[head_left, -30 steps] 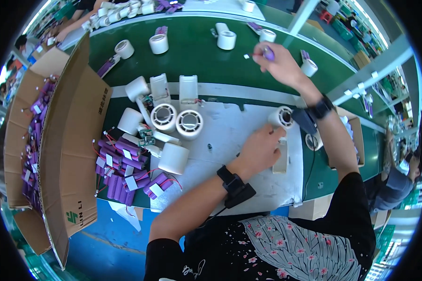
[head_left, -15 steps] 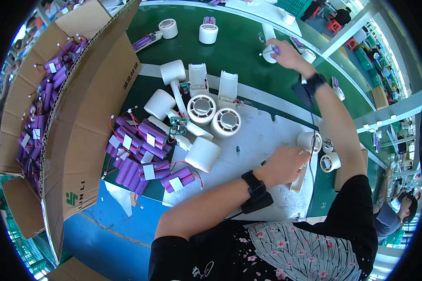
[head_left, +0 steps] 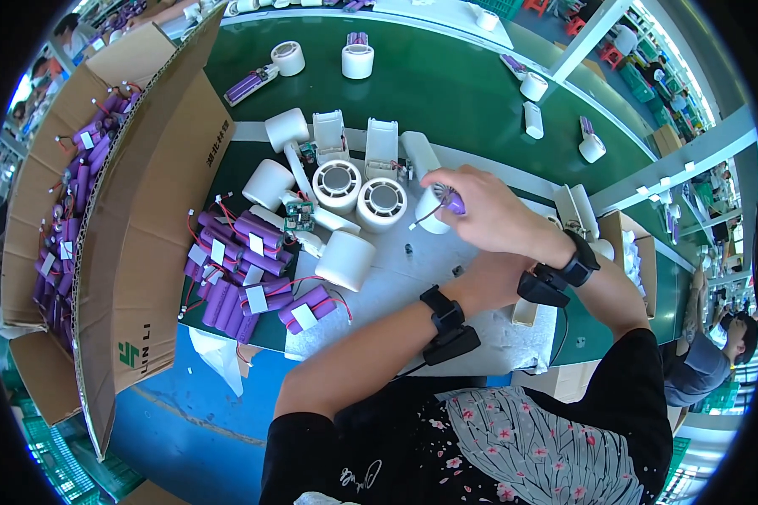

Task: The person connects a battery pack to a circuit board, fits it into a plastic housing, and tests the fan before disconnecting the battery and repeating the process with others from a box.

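Pinching a purple piece (head_left: pixel 454 203) in our right hand (head_left: pixel 490 210), fingers closed around it, we see its thin stem poke out to the left of the grip, ending in a pale tip; whether it is a tool or a wired part, we cannot tell. Just under and left of these fingers is a white fan housing (head_left: pixel 432 222); we cannot tell if they also hold it. Below this grip, our right wrist and its black wrist module (head_left: pixel 543 288) stand in the way of our left hand (head_left: pixel 484 279), so we cannot tell whether its fingers are spread or pressed together. Near it, a white handle shell (head_left: pixel 525 312) shows on the grey mat (head_left: pixel 396 307).

Left of the right-hand grip, 2 round fan heads (head_left: pixel 382 200) stand grilles up, side by side. Farther left we have 1 green circuit board (head_left: pixel 299 217) among white housings, then heaped purple battery packs (head_left: pixel 227 301) beside a tall cardboard carton (head_left: pixel 156 244). Beyond the grip, 4 fan units with purple packs lie spread over the green bench (head_left: pixel 446 93).
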The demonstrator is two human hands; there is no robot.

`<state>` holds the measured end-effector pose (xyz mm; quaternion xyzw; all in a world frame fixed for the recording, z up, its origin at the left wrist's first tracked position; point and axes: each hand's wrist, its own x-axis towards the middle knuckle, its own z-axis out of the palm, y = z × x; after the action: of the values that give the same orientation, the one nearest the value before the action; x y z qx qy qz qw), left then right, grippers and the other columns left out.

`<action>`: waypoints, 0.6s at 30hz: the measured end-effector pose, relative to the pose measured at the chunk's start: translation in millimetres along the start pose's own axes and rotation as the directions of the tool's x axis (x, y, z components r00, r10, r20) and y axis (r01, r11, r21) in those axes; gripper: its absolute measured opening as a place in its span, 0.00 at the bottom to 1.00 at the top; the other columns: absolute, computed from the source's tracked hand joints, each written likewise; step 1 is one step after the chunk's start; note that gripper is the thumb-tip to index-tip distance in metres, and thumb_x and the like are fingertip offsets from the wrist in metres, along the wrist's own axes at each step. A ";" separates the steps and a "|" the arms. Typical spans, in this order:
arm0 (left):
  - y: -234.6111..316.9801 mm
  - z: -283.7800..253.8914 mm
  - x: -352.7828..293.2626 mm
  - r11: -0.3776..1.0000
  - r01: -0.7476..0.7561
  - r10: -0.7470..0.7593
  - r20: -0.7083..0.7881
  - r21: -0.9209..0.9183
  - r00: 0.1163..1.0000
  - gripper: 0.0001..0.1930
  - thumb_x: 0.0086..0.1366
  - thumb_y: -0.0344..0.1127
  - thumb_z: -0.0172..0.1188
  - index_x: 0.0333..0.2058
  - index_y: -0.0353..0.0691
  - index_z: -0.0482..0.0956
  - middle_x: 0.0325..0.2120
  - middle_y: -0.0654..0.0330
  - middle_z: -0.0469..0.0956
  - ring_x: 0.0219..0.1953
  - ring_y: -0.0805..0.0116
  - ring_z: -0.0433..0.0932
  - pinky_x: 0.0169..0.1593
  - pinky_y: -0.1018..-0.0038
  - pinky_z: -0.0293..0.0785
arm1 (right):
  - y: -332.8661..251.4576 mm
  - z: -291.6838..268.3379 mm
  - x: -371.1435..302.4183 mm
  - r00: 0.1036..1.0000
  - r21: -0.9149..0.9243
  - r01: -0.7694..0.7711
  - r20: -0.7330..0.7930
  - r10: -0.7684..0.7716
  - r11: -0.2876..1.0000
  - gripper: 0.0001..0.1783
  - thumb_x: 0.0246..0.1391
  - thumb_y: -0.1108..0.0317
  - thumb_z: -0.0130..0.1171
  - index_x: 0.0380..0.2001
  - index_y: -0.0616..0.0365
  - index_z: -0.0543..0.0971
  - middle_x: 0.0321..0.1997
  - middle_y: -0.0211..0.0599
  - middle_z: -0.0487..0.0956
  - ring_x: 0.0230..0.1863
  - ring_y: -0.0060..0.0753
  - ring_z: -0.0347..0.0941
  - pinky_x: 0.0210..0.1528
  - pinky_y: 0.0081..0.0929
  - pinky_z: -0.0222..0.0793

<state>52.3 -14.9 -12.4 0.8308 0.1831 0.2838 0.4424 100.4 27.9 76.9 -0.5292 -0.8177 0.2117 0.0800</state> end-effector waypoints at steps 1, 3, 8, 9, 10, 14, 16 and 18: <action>-1.6 2.3 -0.8 1.000 0.001 -0.001 0.000 0.000 1.000 0.17 0.52 0.39 0.63 0.40 0.40 0.77 0.36 0.52 0.80 0.39 0.51 0.79 0.41 0.60 0.74 | -1.9 2.8 -0.4 1.000 0.011 -0.001 -0.022 0.001 1.000 0.22 0.51 0.71 0.59 0.52 0.55 0.74 0.39 0.47 0.76 0.41 0.45 0.74 0.46 0.35 0.69; -9.1 11.7 -1.0 0.996 -0.093 0.091 -0.107 -0.013 0.990 0.17 0.51 0.38 0.64 0.39 0.39 0.77 0.36 0.51 0.80 0.40 0.50 0.78 0.41 0.59 0.73 | -3.4 3.2 -1.5 0.999 0.022 -0.002 -0.044 0.003 1.000 0.23 0.51 0.71 0.59 0.53 0.55 0.73 0.38 0.47 0.76 0.40 0.44 0.75 0.45 0.34 0.69; -11.2 17.6 -2.4 1.000 0.009 -0.009 -0.140 -0.001 0.990 0.15 0.50 0.36 0.65 0.37 0.38 0.77 0.34 0.51 0.80 0.40 0.51 0.78 0.42 0.57 0.73 | -8.5 -9.0 -12.0 1.000 0.362 0.016 -0.014 -0.012 0.932 0.24 0.54 0.74 0.54 0.56 0.54 0.72 0.41 0.42 0.77 0.37 0.31 0.77 0.35 0.27 0.71; -10.3 16.2 -1.9 1.000 0.007 -0.008 -0.138 -0.002 0.990 0.15 0.50 0.36 0.65 0.37 0.38 0.77 0.34 0.51 0.80 0.40 0.51 0.78 0.42 0.57 0.73 | -8.5 -15.5 -19.7 0.998 0.457 -0.054 0.011 0.055 0.888 0.24 0.54 0.75 0.52 0.57 0.54 0.72 0.41 0.41 0.77 0.36 0.28 0.77 0.32 0.24 0.70; -10.1 14.5 -2.0 1.000 0.008 -0.008 -0.115 -0.004 0.993 0.14 0.50 0.36 0.65 0.35 0.38 0.77 0.33 0.51 0.79 0.38 0.51 0.78 0.41 0.58 0.72 | -6.7 -21.6 -27.5 0.992 0.546 -0.123 0.043 0.119 0.829 0.25 0.55 0.75 0.51 0.57 0.54 0.72 0.41 0.40 0.77 0.34 0.24 0.77 0.29 0.21 0.69; -9.3 8.0 -0.6 1.000 0.014 -0.014 -0.042 -0.004 0.999 0.13 0.49 0.34 0.67 0.31 0.37 0.75 0.29 0.53 0.78 0.35 0.50 0.78 0.38 0.60 0.72 | 29.3 -49.2 -74.2 0.959 0.647 -0.125 -0.115 0.258 0.752 0.22 0.55 0.76 0.49 0.55 0.56 0.73 0.37 0.36 0.78 0.27 0.18 0.75 0.24 0.16 0.66; -8.8 5.9 1.4 1.000 0.012 -0.012 -0.004 0.017 1.000 0.13 0.49 0.34 0.68 0.30 0.38 0.74 0.28 0.53 0.77 0.33 0.50 0.78 0.37 0.59 0.72 | 48.0 -58.5 -104.4 0.944 0.642 -0.145 -0.138 0.299 0.753 0.18 0.55 0.77 0.50 0.49 0.59 0.74 0.31 0.36 0.77 0.22 0.19 0.73 0.24 0.17 0.65; -11.0 1.4 1.0 1.000 0.017 -0.017 -0.002 0.009 1.000 0.14 0.48 0.34 0.69 0.30 0.38 0.74 0.27 0.53 0.77 0.33 0.50 0.78 0.37 0.59 0.73 | 51.5 -49.8 -124.5 0.930 0.552 -0.254 -0.086 0.357 0.794 0.16 0.54 0.77 0.51 0.47 0.59 0.74 0.30 0.36 0.77 0.21 0.20 0.72 0.24 0.18 0.65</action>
<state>53.4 -9.2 -22.0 0.8308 0.1920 0.2799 0.4411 214.1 -53.0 111.0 -0.6290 -0.6188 0.3896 0.2637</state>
